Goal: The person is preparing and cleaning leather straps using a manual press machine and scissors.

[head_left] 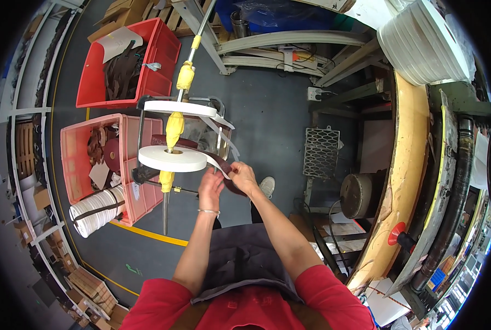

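My left hand [211,190] and my right hand [242,176] meet just right of a white tape roll [172,158] on an upright metal pole [174,137]. Both pinch the loose white tape end [219,165] against a dark maroon strip [212,157] that curves back behind the roll. A second white tape roll [179,108] sits higher on the same pole, with its own tape tail hanging to the right. Yellow sleeves [174,127] wrap the pole between the rolls.
Left of the pole stand a pink crate [72,159] with maroon pieces and a red crate [157,60] with dark strips. A bundle of white rolls [94,212] lies by the pink crate. A long curved workbench edge [404,181] runs down the right, with a foot pedal grid [320,152] on the floor.
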Available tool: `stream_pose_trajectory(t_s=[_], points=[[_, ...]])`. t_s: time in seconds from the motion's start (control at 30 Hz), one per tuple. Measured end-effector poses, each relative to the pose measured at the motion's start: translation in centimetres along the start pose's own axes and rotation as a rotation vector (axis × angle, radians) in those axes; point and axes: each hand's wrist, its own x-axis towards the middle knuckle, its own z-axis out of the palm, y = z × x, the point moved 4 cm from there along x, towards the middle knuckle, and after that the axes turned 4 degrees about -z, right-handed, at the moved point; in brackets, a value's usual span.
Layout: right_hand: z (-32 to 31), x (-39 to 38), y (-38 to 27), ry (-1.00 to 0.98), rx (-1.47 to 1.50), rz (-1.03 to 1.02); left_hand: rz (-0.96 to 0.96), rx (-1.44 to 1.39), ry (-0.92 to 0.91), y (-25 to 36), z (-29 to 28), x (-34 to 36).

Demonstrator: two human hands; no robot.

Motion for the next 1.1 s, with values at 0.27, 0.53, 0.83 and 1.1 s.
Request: stream_pose_trajectory(t_s=[0.27, 0.53, 0.83, 1.1], points=[[-1.7, -0.4, -2.0, 0.007, -0.026, 0.087, 0.261, 0.321, 0.243, -0.9, -0.7, 1.0], [-4.9, 1.6, -3.8, -0.056, -0.015, 0.019, 0.299, 0.377, 0.203, -0.3, 2.5, 0.4], [-7.0, 1.3, -4.4, -0.195, 0.600, 0.159, 0.307, 0.462, 0.348, -0.7, 1.9, -0.2], [-15.4, -0.3, -9.8, -0.374, 0.137, 0.255, 0.813, 1.145, -0.281, 8.1, 14.9, -7.7]])
